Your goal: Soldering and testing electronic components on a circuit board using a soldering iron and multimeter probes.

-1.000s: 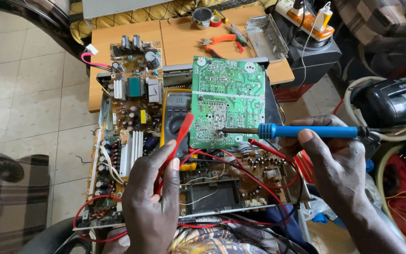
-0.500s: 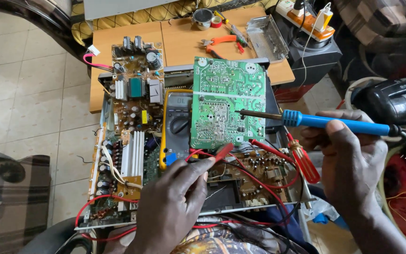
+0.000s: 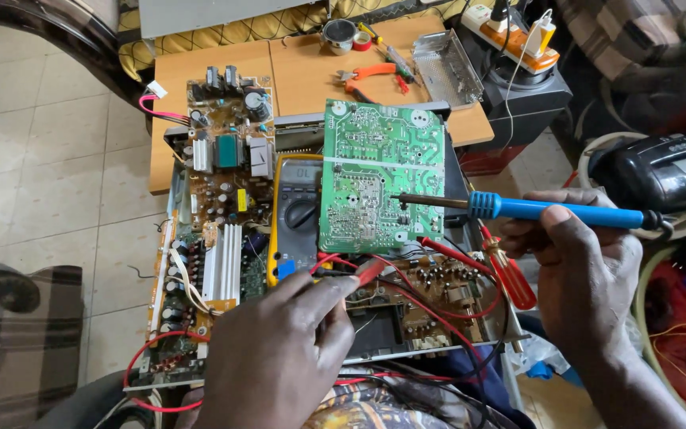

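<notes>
While held by the right hand, the soldering iron touches the green board.

Your left hand sits low over the open chassis; red leads loop across its path to the right. The upright green board blocks the multimeter behind it. Your right hand has open air beside the chassis. Bare tabletop lies free beyond, short of the pliers.
</notes>
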